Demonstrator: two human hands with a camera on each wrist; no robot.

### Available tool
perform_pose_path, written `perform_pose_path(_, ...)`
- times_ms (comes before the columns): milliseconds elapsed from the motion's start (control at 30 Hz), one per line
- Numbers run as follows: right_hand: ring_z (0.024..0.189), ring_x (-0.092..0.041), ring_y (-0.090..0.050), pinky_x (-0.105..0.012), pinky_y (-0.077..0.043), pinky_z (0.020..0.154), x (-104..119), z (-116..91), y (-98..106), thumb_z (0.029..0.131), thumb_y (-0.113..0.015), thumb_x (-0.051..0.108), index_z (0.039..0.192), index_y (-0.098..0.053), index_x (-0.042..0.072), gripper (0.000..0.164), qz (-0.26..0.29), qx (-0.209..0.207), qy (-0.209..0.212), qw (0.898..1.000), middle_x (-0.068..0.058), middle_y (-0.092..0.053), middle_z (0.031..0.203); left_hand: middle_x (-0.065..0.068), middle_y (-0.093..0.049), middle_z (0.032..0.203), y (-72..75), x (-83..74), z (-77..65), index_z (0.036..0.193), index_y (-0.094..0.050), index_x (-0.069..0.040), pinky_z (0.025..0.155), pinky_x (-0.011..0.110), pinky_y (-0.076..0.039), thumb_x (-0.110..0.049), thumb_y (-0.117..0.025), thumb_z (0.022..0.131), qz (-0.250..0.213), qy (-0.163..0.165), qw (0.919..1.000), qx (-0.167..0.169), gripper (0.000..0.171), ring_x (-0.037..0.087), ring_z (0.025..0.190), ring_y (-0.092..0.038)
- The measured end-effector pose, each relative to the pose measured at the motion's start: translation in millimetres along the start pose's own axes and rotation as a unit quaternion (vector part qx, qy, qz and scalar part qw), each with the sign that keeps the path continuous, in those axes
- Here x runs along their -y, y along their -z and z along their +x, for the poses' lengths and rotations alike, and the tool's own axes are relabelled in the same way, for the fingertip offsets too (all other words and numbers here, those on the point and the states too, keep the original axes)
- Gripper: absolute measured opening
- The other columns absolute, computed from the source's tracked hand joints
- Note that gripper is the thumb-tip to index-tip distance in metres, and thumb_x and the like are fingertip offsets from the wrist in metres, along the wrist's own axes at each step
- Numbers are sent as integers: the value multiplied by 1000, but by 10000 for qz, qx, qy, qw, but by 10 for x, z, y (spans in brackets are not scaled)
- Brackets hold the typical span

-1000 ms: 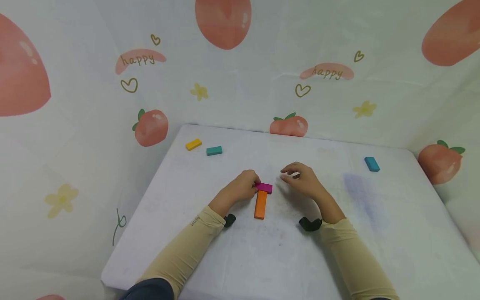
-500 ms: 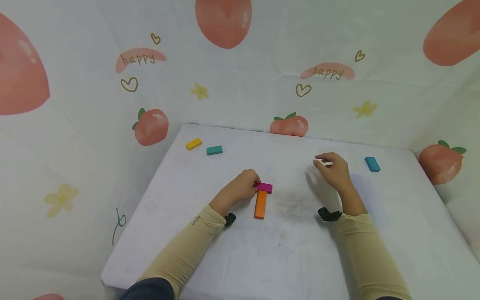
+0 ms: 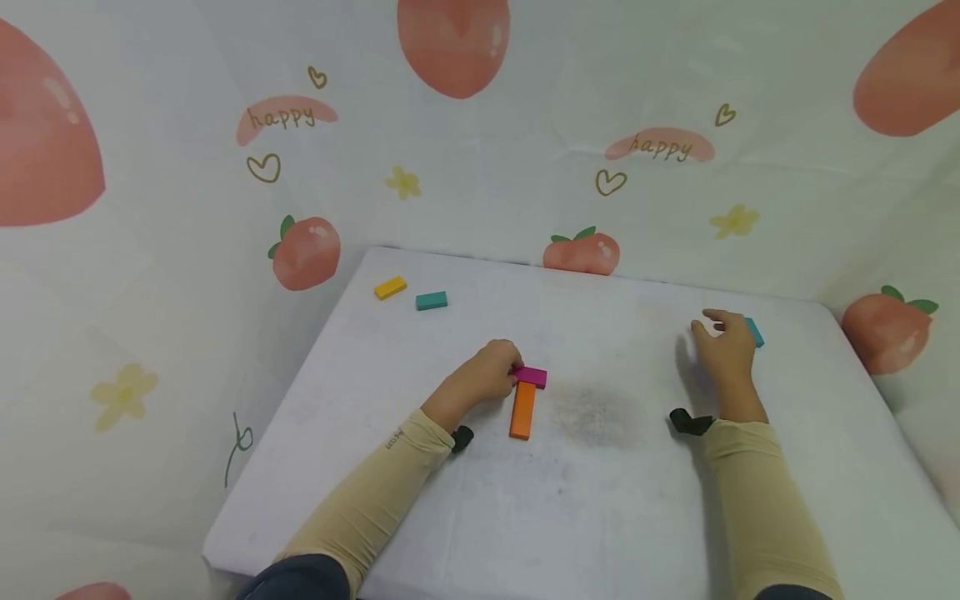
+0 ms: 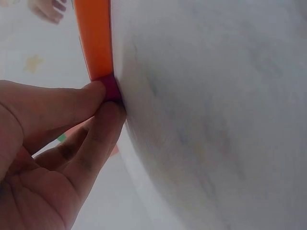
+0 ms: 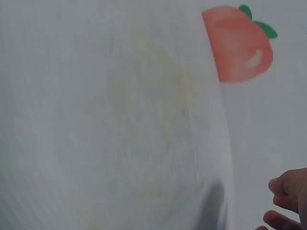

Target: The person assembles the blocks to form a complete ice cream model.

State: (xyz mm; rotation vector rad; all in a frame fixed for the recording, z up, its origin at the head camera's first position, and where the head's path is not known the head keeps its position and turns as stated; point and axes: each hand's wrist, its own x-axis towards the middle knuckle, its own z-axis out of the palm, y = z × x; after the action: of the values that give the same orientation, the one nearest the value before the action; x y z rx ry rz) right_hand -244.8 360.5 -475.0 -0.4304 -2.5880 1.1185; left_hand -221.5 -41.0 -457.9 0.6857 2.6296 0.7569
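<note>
My left hand (image 3: 491, 371) pinches the left end of a magenta block (image 3: 531, 377) between thumb and fingers. That block lies crosswise against the far end of an orange block (image 3: 522, 411), the two making a T on the table. In the left wrist view the thumb and a finger close on the magenta block (image 4: 112, 88), with the orange block (image 4: 96, 38) beyond it. My right hand (image 3: 727, 346) hovers at the right of the table with fingers loosely bent and nothing between them. It partly hides a blue block (image 3: 754, 332) just behind it.
A yellow block (image 3: 391, 288) and a teal block (image 3: 431, 301) lie near the far left corner of the white table (image 3: 450, 517). A patterned cloth (image 3: 487, 167) hangs behind the table's far edge. Dark wrist-camera mounts (image 3: 690, 422) stick out at both wrists.
My right hand has moved from beside the magenta block rightward to the blue block. The left hand and the two joined blocks stay in place.
</note>
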Motion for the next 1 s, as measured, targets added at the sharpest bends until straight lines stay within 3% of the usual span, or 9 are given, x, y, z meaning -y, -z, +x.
perform_pose_path(267,145,-53,-42,-63,-35,121,-208,124,98,104,-54,21,153,-49,-7,56,-477,28,-337,9983,-37,-45,153,16,-72,118,1,-1,-11,123,-74,6,104,40,-57,1,-64,100,-15,5,10000,-32,25,25,106,-63)
perform_pose_path(400,148,-54,-39,-62,-31,126,-264,166,142,103,-54,19,150,-51,-9,55,-432,-172,-461,9979,-37,-46,153,16,-72,118,9,-7,-18,123,-74,7,104,40,-57,1,-64,100,-44,-25,10000,-14,26,25,106,-64)
perform_pose_path(533,143,-54,-43,-63,-36,121,-276,197,224,101,-55,16,146,-54,-12,53,-325,-292,-546,9976,-39,-48,149,16,-71,118,19,-19,-33,123,-74,7,103,40,-58,1,-64,100,-109,27,9999,33,26,25,106,-62)
perform_pose_path(800,140,-50,-43,-63,-39,117,-361,247,345,99,-50,15,144,-55,-13,53,-384,-229,-876,9952,-37,-47,148,17,-70,116,20,-14,-38,121,-74,8,103,40,-57,2,-63,100,-77,-52,10000,-16,24,26,106,-62)
perform_pose_path(1000,148,-55,-37,-64,-31,124,-356,258,442,99,-46,16,150,-49,-13,58,-528,-12,-1158,9919,-40,-41,154,15,-70,115,12,-7,-30,121,-74,6,102,39,-57,1,-64,100,-94,18,10000,11,24,24,104,-62)
